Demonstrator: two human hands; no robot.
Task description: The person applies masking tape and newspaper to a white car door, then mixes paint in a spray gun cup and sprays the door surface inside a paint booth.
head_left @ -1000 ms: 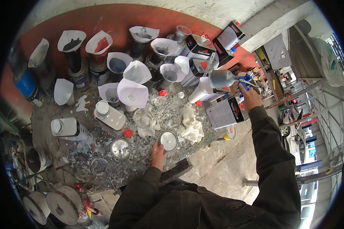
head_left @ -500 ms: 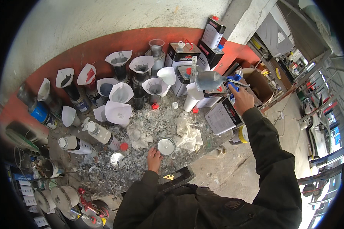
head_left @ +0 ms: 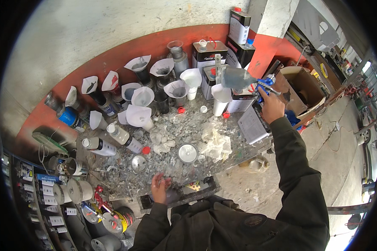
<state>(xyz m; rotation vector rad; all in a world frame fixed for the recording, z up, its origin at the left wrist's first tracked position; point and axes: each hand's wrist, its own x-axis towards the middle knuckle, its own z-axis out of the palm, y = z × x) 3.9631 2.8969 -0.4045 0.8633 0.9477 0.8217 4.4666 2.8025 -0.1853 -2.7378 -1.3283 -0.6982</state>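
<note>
My right hand is closed around a blue spray gun over the right end of the bench. A translucent cup with a grey tint lies sideways on the gun's left. Beside the cup a pale upright strip stands up. At the bench's front edge my left hand hangs with its fingers apart, holding nothing. Farther in from it sits a round open tin with a pale inside. To the left of that tin is a round, shiny metal lid or tin; which one I cannot tell.
Paper-lined cups crowd the back of the bench. Metal cans stand by the wall. Crumpled cloths and two white-capped bottles lie or stand on the bench. A cardboard box is beyond my right hand.
My left hand has let go of the pale tin and drawn back toward me, fingers spreading. The right hand still holds the spray gun at about the same place. The view has shifted.
</note>
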